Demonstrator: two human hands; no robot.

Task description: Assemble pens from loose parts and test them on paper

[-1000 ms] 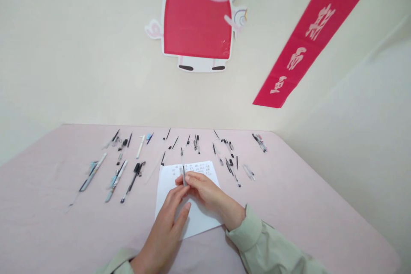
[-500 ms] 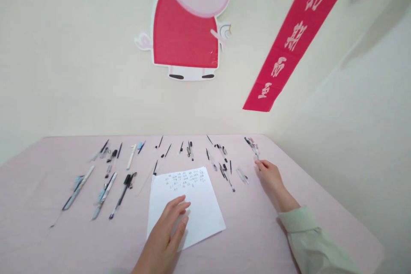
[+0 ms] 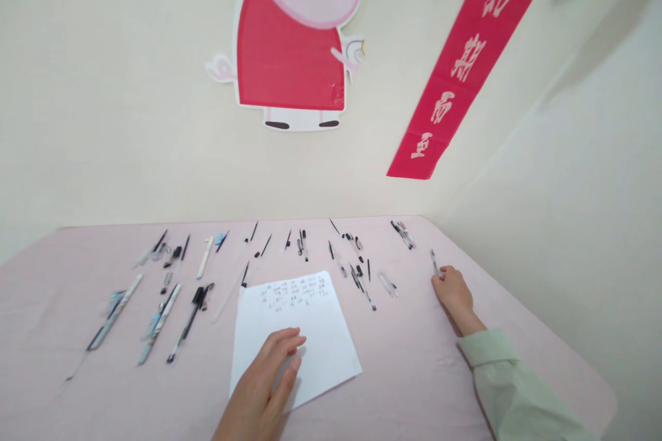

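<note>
My right hand (image 3: pixel 454 293) pinches the near end of a slim, pale pen (image 3: pixel 434 260) at the right of the table. The pen's tip points away from me. A small bunch of pens (image 3: pixel 403 234) lies just to the left of it, farther back. My left hand (image 3: pixel 272 375), fingers spread and slightly curved, is over the lower left part of a white sheet of paper (image 3: pixel 323 358). Whether its palm presses on the sheet I cannot tell. Rows of small handwriting fill the top of the paper.
Several black pens, caps and refills (image 3: pixel 362 279) are scattered behind the paper. On the left lie pale blue pens (image 3: pixel 116 313) and a black capped pen (image 3: pixel 189 324). The pink tabletop (image 3: pixel 414 372) meets a wall with a cartoon pig cutout (image 3: pixel 289 48) and a red banner (image 3: pixel 445 103).
My right hand has moved right, away from the pen bunch, with a pen in its fingers. My left hand stays over the paper. The view has shifted slightly.
</note>
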